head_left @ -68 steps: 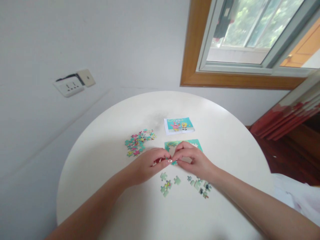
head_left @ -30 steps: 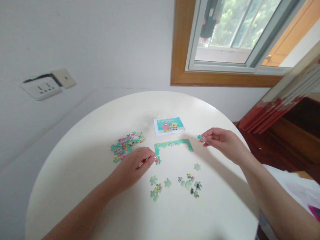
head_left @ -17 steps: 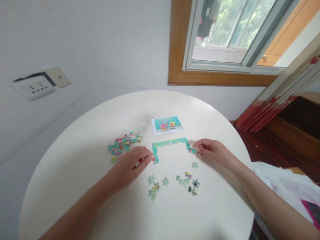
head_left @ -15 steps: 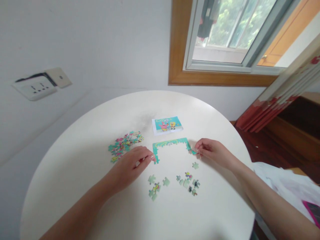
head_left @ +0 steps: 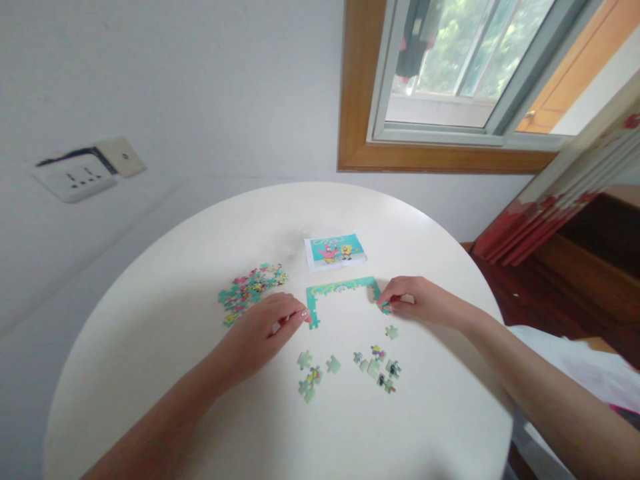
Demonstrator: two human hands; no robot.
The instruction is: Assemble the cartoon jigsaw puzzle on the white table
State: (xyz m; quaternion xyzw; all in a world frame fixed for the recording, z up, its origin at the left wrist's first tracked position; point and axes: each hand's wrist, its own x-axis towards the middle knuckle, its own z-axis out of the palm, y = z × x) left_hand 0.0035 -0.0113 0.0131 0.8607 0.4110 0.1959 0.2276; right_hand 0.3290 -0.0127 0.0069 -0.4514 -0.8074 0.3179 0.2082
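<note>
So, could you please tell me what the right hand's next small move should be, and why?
I'd probably have the right hand gently press the teal piece into line: its fingertips are at that piece, by the lower end of the right side of the puzzle border, and I can't tell whether it has locked in.

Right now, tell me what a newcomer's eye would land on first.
Probably the teal puzzle border on the white table, with the left hand at its left end and the right hand pinching a teal piece at its right. Next, perhaps, the heap of loose pieces beyond the left hand and the picture card behind the border.
</note>
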